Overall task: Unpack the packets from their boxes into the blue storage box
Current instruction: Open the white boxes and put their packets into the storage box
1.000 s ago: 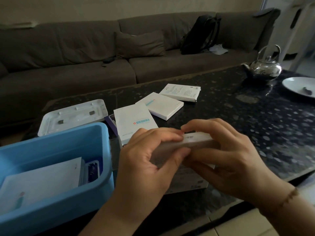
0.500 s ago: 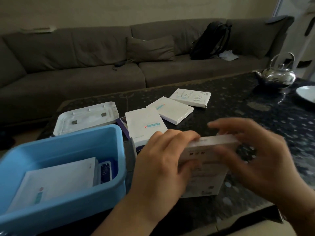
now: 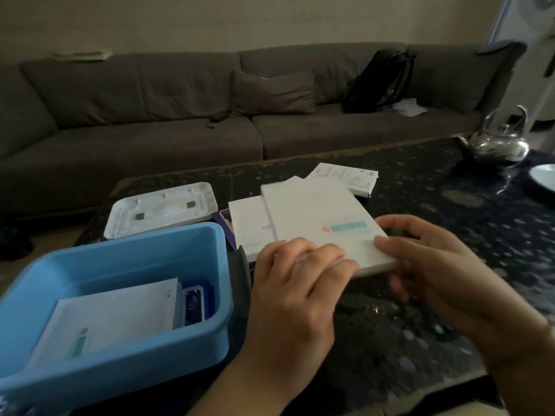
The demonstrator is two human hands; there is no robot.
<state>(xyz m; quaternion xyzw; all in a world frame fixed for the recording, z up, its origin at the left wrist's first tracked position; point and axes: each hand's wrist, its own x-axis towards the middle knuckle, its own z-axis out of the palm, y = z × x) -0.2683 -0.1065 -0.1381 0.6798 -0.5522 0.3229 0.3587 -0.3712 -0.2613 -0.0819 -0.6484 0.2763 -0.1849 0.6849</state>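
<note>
I hold a flat white box (image 3: 315, 217) with a red mark and teal label above the dark table, its printed face up. My left hand (image 3: 295, 291) grips its near left end, fingers curled over the top. My right hand (image 3: 444, 268) holds its near right corner, thumb on top and fingers beneath. The blue storage box (image 3: 207, 235) stands at the front left and holds white packets (image 3: 114, 313) and a dark blue packet (image 3: 195, 304). Another white box (image 3: 247, 226) lies partly behind the held one, and a further white box (image 3: 348, 177) lies beyond.
The white lid (image 3: 162, 208) lies upside down behind the blue box. A metal kettle (image 3: 501, 142) and a white plate (image 3: 543, 175) sit at the table's far right. A grey sofa (image 3: 180, 115) with a black backpack (image 3: 378, 82) runs behind the speckled table (image 3: 435, 325).
The box has been turned from edge-on to flat, its printed face now up, and it has been lifted higher and further from me. The camera has shifted left.
</note>
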